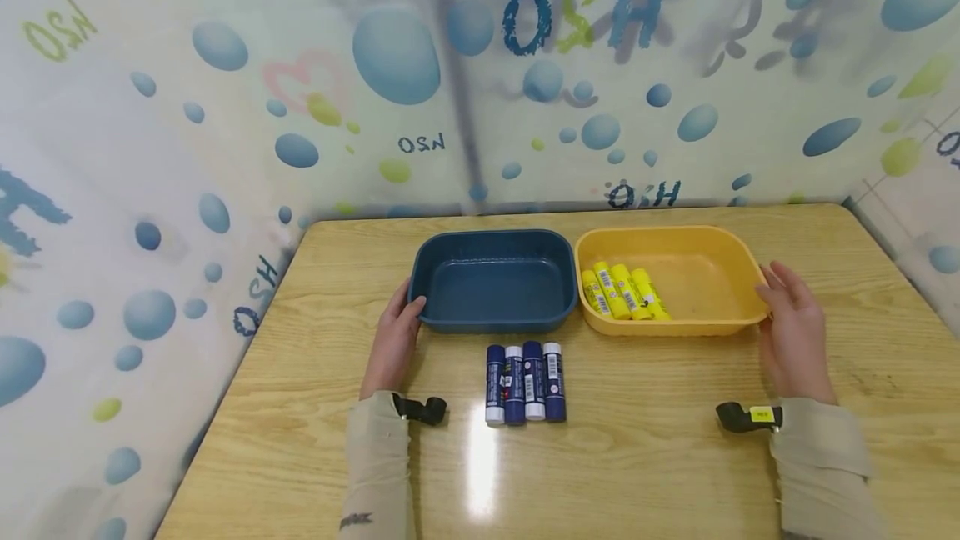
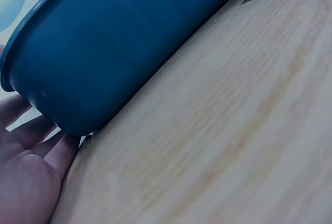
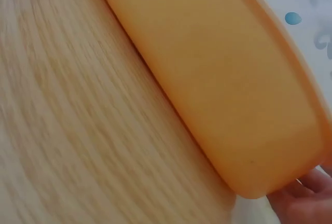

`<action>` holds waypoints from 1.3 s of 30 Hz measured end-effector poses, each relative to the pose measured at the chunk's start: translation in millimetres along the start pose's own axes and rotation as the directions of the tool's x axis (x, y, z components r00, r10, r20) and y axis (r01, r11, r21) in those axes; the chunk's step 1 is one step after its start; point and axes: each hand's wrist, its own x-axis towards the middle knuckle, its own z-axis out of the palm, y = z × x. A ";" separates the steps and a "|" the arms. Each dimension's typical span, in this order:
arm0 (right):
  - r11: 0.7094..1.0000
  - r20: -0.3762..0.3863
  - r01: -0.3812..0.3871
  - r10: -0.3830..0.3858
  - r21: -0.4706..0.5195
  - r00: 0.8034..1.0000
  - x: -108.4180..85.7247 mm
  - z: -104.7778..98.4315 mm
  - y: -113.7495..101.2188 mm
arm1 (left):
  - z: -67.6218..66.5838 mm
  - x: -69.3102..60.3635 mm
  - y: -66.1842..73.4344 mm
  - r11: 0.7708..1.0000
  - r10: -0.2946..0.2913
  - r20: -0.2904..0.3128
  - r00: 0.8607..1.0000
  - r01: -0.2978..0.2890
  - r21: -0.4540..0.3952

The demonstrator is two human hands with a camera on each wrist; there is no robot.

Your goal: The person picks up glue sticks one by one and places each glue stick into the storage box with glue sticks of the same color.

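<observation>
A dark blue plastic bin (image 1: 495, 327) stands on the table with nothing inside. My left hand (image 1: 393, 336) holds its left end, thumb at the rim and fingers along the outer wall, as the left wrist view shows from below. Right beside it stands a yellow bin (image 1: 697, 327), with several yellow glue sticks (image 1: 621, 290) lying in its left part. My right hand (image 1: 798, 336) grips that bin's right end, thumb over the rim and the other fingers outside. Several blue-and-white glue sticks (image 1: 534, 382) lie side by side on the table in front of the blue bin.
The wooden table (image 1: 637, 457) reaches back to a patterned wall cloth (image 1: 495, 140). A black wrist camera (image 1: 423, 410) sits on the left wrist and another camera (image 1: 738, 417) on the right. Light glares off the tabletop below the blue-and-white sticks.
</observation>
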 end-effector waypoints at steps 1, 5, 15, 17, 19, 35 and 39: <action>1.000 0.007 -0.006 0.006 -0.010 1.000 -0.1 -0.6 1.2 | 0.7 0.0 -0.4 1.000 0.000 -0.003 1.000 0.000 -0.002; 1.000 0.013 -0.012 0.012 0.017 1.000 1.3 -3.3 6.3 | 1.0 0.3 -1.9 1.000 0.008 0.005 1.000 -0.008 0.012; 1.000 0.054 -0.023 0.022 0.022 0.998 8.2 -6.4 13.3 | -0.4 1.6 -3.5 0.998 0.029 0.032 0.999 -0.030 0.053; 0.999 0.048 -0.034 0.033 0.021 0.998 7.9 -7.1 13.7 | 0.8 1.3 -2.7 0.999 0.019 0.036 0.999 -0.020 0.030; 0.999 0.034 -0.044 0.044 0.010 0.998 7.8 -8.1 13.5 | 2.7 0.1 -0.5 1.000 0.009 0.038 0.999 -0.010 0.010; 0.998 0.011 -0.047 0.047 -0.029 0.999 8.4 -5.0 16.1 | 19.5 -22.4 31.5 0.955 0.213 -0.320 0.923 -0.128 0.267; 0.998 -0.003 -0.041 0.041 -0.043 0.999 7.9 -5.7 16.4 | 14.7 -23.6 37.6 0.963 0.217 -0.488 0.845 -0.103 0.250</action>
